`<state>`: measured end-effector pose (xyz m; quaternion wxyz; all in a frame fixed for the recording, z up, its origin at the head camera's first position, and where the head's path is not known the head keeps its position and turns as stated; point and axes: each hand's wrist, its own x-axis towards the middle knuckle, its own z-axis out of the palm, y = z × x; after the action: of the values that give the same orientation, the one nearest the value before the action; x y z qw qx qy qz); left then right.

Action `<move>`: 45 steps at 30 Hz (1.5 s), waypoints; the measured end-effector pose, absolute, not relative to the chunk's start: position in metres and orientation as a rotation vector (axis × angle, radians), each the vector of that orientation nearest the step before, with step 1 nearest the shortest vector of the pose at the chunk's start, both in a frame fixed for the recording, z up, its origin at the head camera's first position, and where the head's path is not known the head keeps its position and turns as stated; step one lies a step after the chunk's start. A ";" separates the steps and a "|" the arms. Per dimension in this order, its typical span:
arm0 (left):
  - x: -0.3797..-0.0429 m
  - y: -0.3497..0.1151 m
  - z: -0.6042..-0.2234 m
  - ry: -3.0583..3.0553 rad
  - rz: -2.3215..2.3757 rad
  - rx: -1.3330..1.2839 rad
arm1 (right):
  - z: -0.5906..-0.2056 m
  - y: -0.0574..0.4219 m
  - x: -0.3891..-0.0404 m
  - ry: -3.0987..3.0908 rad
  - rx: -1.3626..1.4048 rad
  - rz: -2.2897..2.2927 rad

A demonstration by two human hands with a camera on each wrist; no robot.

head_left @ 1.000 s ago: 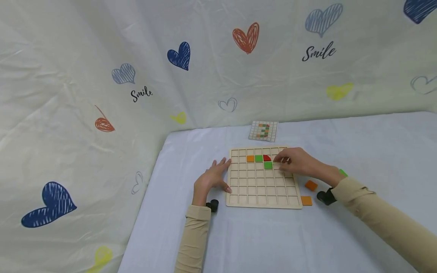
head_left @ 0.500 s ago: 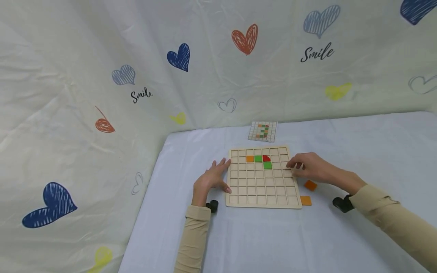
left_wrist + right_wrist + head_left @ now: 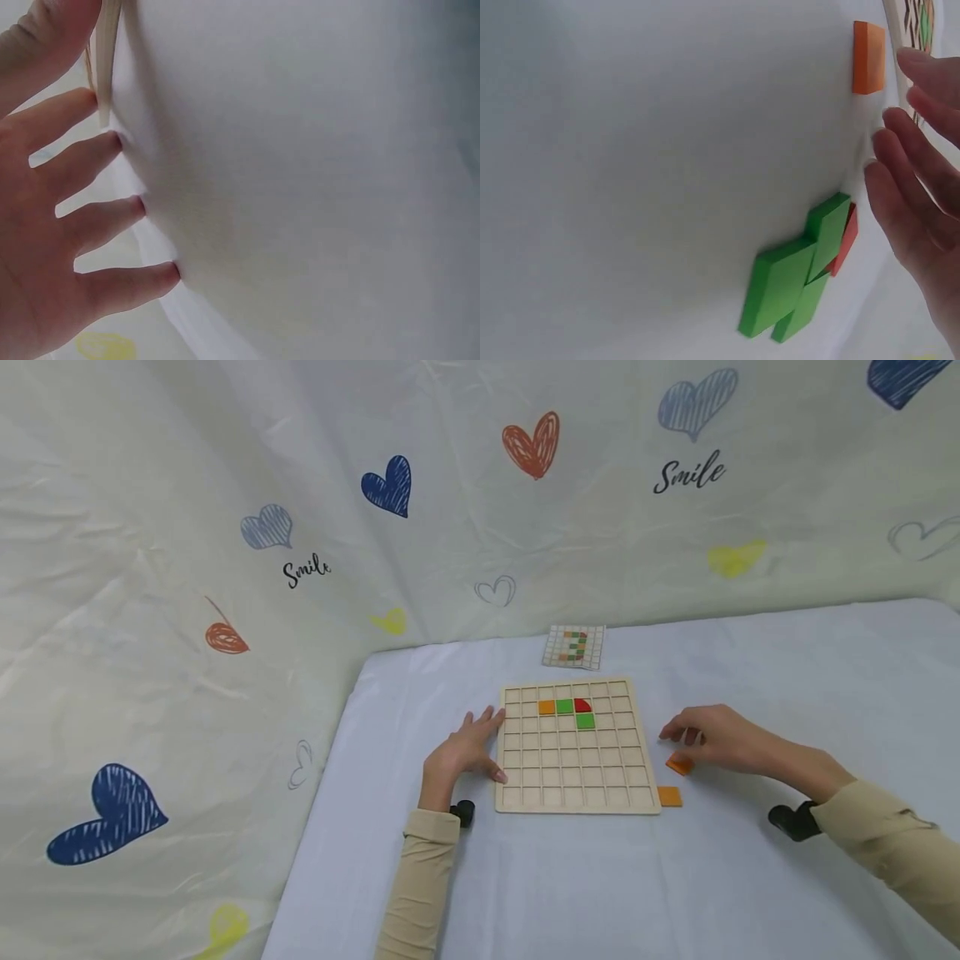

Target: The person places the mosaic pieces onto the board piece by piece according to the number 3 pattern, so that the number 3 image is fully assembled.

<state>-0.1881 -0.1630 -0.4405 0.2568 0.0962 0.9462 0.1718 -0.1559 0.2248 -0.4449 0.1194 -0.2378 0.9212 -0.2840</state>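
A wooden grid board [image 3: 540, 760] lies on the table. Set in its upper cells are an orange tile [image 3: 547, 707], a green tile [image 3: 564, 706], a red quarter-round tile [image 3: 582, 705] and, below that one, another green tile [image 3: 585, 721]. My left hand [image 3: 463, 753] rests at the board's left edge, fingers spread and thumb at the rim. Right of the board hovers my right hand [image 3: 720, 739], fingers loosely bent, its thumb overlapping a loose orange tile [image 3: 680, 766]. In the right wrist view nothing shows between thumb and index finger.
A second loose orange tile [image 3: 670, 797] lies against the board's lower right edge. Several green tiles [image 3: 784, 289] and a red one [image 3: 845, 240] lie beyond the right hand, hidden in the head view. A printed pattern card [image 3: 573, 647] sits behind the board.
My right hand has moved right, off the board from beside the red tile to the loose orange tiles. The left hand and the tiles on the board stay as they were.
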 end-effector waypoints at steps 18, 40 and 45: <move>-0.188 -0.167 -0.443 2.564 0.475 0.268 | -0.463 0.233 -0.152 2.699 -0.727 -0.819; -0.189 -0.164 -0.442 2.572 0.461 0.272 | -0.458 0.229 -0.152 2.675 -0.667 -0.834; -0.190 -0.164 -0.444 2.573 0.455 0.280 | -0.457 0.229 -0.151 2.665 -0.664 -0.824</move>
<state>-0.1895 -0.1644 -0.4443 0.2543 0.1030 0.9469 0.1674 -0.1506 0.2293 -0.4573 0.1367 -0.2293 0.9207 -0.2846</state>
